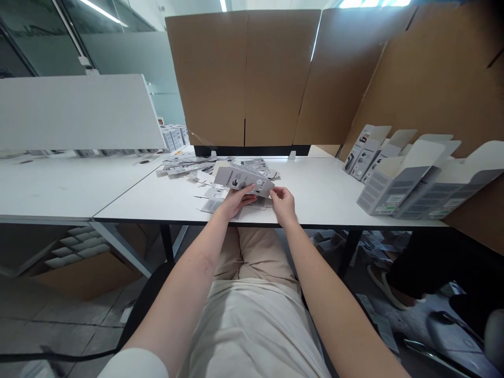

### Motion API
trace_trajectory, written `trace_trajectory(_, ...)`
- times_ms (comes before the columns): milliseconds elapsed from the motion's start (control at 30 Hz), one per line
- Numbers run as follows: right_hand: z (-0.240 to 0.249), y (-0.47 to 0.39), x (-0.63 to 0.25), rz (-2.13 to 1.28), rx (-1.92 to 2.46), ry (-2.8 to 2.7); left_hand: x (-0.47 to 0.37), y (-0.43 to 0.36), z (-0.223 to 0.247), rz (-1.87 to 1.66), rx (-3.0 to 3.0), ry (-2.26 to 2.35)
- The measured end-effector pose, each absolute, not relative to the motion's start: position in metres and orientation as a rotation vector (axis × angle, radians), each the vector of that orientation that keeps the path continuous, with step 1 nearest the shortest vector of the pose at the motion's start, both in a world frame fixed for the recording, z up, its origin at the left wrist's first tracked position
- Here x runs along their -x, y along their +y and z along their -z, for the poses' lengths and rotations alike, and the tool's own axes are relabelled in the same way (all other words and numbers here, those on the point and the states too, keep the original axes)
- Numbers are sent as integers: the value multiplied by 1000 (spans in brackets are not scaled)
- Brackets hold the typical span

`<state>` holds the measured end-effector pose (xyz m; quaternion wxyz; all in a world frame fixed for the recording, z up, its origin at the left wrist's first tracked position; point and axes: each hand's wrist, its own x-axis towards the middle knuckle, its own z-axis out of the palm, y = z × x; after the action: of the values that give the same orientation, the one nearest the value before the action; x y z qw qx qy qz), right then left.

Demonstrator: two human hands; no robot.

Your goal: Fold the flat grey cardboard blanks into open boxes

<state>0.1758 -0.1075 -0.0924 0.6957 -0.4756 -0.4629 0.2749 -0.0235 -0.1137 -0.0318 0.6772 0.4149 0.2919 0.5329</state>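
Note:
A printed grey-and-white carton (244, 179) is held slightly above the desk, tilted down to the right. My left hand (237, 200) grips its lower edge from below, thumb on the printed face. At its right end, my right hand (282, 203) pinches the edge between thumb and fingers. Under and behind it lies a loose pile of flat printed cartons (189, 167), and a few more flat pieces (214, 202) lie by my left hand. How far the held carton is unfolded, I cannot tell.
Several opened cartons (397, 184) stand upright on the right of the white desk (315, 194). Brown cardboard panels (275, 79) rise behind and to the right. Below left is a cardboard box (90, 273) of cartons. A person's shoe (388, 289) shows at lower right.

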Motion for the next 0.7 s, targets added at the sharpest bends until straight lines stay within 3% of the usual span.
trace_trajectory(700,68,-138,-170,-728,986,-1276,20,-106,51,-1227,-1107,698)
